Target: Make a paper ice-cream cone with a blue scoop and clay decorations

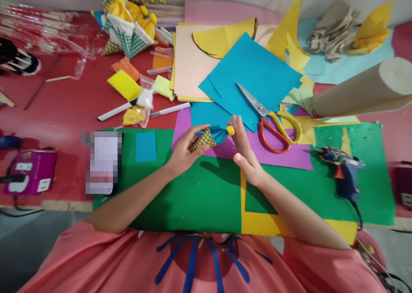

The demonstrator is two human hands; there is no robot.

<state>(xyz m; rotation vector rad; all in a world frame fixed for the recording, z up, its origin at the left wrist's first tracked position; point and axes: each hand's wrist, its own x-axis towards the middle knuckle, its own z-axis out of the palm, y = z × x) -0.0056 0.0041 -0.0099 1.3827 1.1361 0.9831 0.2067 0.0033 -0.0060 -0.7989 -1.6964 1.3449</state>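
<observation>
Our left hand [185, 151] is closed on one small cone [202, 142], its fingers and thumb clamped about the yellow-and-dark checked wrap. Blue paper [220, 134] comes out of the cone's right end, gathered towards one yellow ball [230, 130] at the tip. Our right hand [247, 158] is empty, thumb and fingers apart, held upright just right of that ball; we cannot tell whether its fingers touch it.

Beyond the right hand and a little to its right lies one pair of scissors [263, 110], with one red handle loop and one yellow, blades pointing away. Farther right of that hand we have one glue gun [347, 177], and beyond the gun one paper roll [357, 89].

Left of the left hand are one small blue rectangle [146, 146] and, farther left, one phone [103, 164], its screen blurred out. Beyond the left hand, two white pens, a nearer-centre pen [170, 110] and a left pen [116, 111], lie on the red counter [74, 108]. Well past both hands we see one yellow semicircle [222, 40].
</observation>
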